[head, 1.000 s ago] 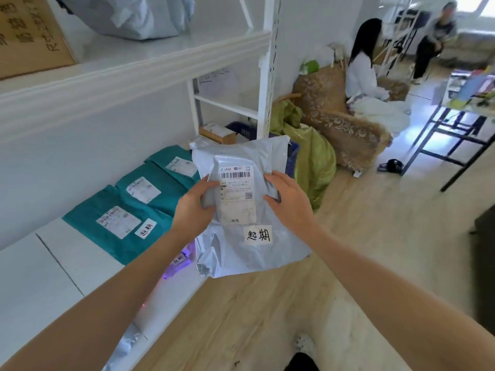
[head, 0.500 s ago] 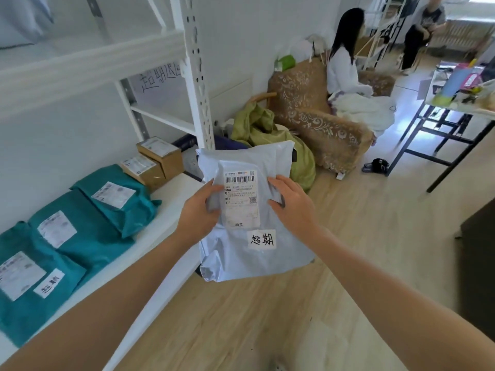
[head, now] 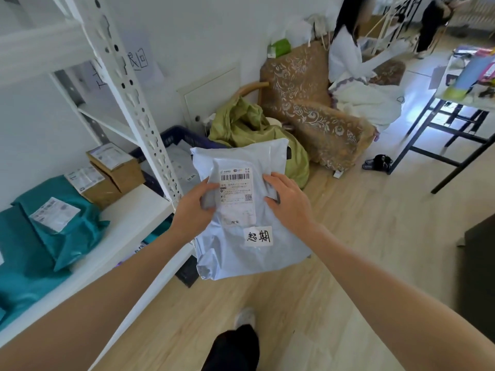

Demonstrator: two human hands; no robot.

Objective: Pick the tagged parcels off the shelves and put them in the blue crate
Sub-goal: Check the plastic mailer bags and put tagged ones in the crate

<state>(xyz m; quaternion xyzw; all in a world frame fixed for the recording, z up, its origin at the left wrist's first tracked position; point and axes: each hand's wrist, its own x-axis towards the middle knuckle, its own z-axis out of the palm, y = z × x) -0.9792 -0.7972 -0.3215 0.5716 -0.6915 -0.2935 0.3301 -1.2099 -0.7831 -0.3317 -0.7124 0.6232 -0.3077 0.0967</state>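
Note:
A grey plastic mailer parcel with a shipping label and a white handwritten tag is held in front of me at chest height. My left hand grips its left edge and my right hand grips its right edge. Beyond the parcel, behind the white shelf upright, stands the blue crate on the floor, with a grey parcel lying in it. Most of the crate is hidden by the upright and by the held parcel.
Teal mailer parcels and two cardboard boxes lie on the white shelf at left. A green sack and a brown armchair with a seated person stand past the crate. A black-framed table is at right; wooden floor lies ahead.
I have walked forward along the shelf with the grey parcel in both hands. The shelf upright and blue crate are nearer, and the teal parcels have slid to the left.

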